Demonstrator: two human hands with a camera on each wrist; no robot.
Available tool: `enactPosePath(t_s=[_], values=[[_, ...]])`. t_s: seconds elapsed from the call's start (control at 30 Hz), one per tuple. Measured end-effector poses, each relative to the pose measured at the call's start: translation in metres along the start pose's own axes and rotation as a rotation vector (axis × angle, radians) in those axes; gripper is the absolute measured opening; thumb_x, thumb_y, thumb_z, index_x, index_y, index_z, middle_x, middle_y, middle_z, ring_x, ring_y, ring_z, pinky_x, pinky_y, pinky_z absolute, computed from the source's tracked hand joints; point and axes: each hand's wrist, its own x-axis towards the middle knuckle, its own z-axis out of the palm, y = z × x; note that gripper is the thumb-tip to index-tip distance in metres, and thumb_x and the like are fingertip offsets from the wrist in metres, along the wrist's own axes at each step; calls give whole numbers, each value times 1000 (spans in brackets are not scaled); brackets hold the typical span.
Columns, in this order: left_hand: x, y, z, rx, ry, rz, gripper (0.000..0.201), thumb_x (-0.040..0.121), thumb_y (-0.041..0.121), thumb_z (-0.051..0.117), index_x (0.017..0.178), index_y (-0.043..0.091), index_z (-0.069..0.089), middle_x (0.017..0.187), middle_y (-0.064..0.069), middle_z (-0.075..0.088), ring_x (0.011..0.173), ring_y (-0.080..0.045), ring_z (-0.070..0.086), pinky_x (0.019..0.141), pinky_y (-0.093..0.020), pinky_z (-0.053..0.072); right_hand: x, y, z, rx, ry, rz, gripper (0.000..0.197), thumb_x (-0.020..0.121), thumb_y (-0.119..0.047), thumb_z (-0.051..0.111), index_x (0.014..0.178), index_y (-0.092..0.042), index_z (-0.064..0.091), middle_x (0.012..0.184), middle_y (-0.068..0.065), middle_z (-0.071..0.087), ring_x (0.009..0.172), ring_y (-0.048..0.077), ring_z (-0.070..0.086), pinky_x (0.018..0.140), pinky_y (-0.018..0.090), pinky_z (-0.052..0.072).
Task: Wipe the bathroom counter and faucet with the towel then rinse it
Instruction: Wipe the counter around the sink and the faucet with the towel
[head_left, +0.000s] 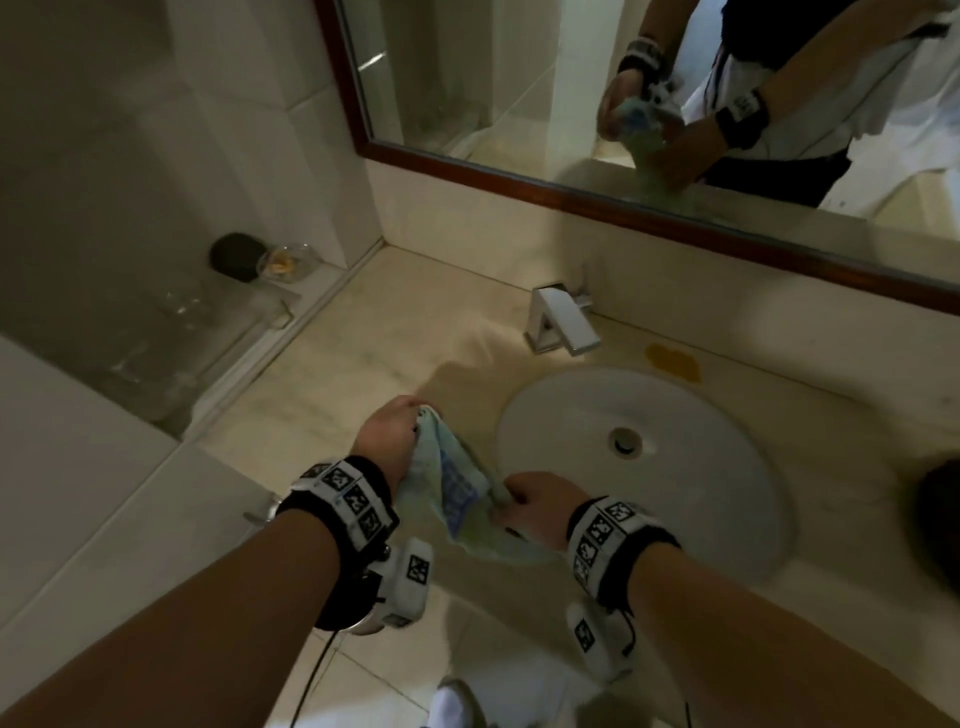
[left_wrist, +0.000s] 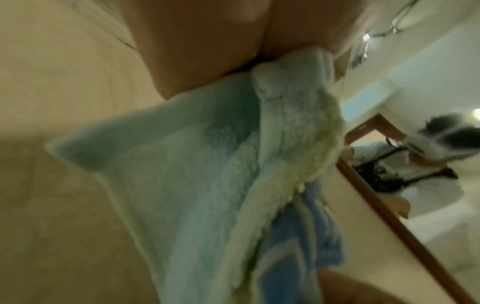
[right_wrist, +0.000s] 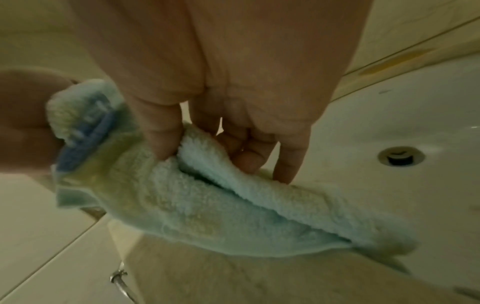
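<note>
A pale green towel (head_left: 457, 488) with a blue checked patch hangs between both hands above the counter's front edge, left of the sink. My left hand (head_left: 387, 434) grips its upper end; the towel (left_wrist: 207, 174) drops from that fist in folds. My right hand (head_left: 535, 501) pinches the lower part, fingers curled into the towel (right_wrist: 207, 201). The square chrome faucet (head_left: 561, 322) stands behind the white oval sink (head_left: 701, 467) on the beige counter (head_left: 363, 353). A yellow stain (head_left: 672, 361) marks the counter right of the faucet.
A wood-framed mirror (head_left: 519, 182) runs along the back wall and reflects my hands. A dark round object (head_left: 236, 257) and a glass dish (head_left: 285, 262) sit on a ledge at far left. Another dark object (head_left: 940, 509) lies at the right edge. Floor tiles show below.
</note>
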Motion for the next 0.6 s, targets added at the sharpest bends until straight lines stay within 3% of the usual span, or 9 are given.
enactPosePath(t_s=[0.07, 0.13, 0.2, 0.27, 0.33, 0.37, 0.43, 0.5, 0.6], values=[[18, -1, -14, 144, 101, 84, 24, 105, 14, 41, 106, 8, 65, 93, -7, 62, 100, -34, 62, 80, -31, 51, 8, -16, 3, 43, 93, -25, 34, 94, -43, 54, 76, -15, 53, 73, 7, 57, 69, 24, 56, 61, 30, 36], [30, 1, -23, 160, 289, 131, 24, 104, 23, 43, 115, 13, 62, 102, -9, 62, 92, -32, 61, 77, -35, 50, 19, -21, -1, 104, 219, -19, 29, 97, -40, 51, 74, -23, 51, 71, 0, 55, 65, 17, 53, 62, 30, 39], [43, 1, -23, 249, 447, 115, 30, 99, 33, 46, 121, 19, 60, 125, -13, 56, 106, -35, 57, 88, -42, 51, 33, -20, -3, 105, 251, 34, 16, 96, -41, 50, 101, -29, 59, 98, 3, 63, 83, 21, 61, 74, 32, 47], [44, -6, -10, 573, 366, 146, 35, 97, 37, 49, 124, 17, 60, 136, -13, 51, 117, -35, 54, 99, -46, 49, 44, -13, -2, -26, 165, 159, 45, 92, -48, 49, 135, -34, 44, 127, 9, 51, 102, 32, 59, 82, 36, 50], [41, -24, 16, 839, 108, 195, 52, 97, 45, 52, 139, 15, 50, 149, -13, 42, 130, -35, 46, 106, -44, 43, 55, -1, 3, -97, 77, 238, 59, 92, -48, 46, 147, -36, 27, 138, 12, 41, 107, 36, 56, 80, 38, 50], [38, -36, 29, 926, -14, 173, 70, 95, 52, 52, 151, 15, 35, 158, -13, 28, 142, -36, 33, 115, -44, 34, 58, 3, 6, -75, 66, 258, 61, 93, -48, 45, 149, -37, 23, 141, 12, 41, 110, 36, 56, 78, 37, 48], [38, -59, 53, 1081, -119, 126, 96, 87, 70, 46, 160, 18, 11, 167, -11, 2, 153, -34, 3, 124, -46, 10, 67, 13, 10, -29, 84, 269, 60, 91, -51, 46, 146, -36, 26, 139, 9, 46, 113, 34, 57, 79, 37, 47], [42, -70, 73, 1179, -103, 77, 108, 81, 81, 42, 160, 20, 0, 166, -13, -11, 152, -36, -13, 123, -49, -6, 73, 19, 11, -7, 87, 292, 59, 90, -52, 48, 143, -29, 31, 134, 10, 49, 113, 35, 56, 88, 41, 49], [59, -68, 92, 1254, -79, 112, 112, 80, 83, 41, 160, 19, -6, 165, -16, -20, 150, -39, -21, 122, -52, -10, 83, 30, 6, 56, 106, 294, 36, 92, -50, 49, 114, -22, 45, 109, 6, 56, 92, 26, 59, 80, 39, 50]])
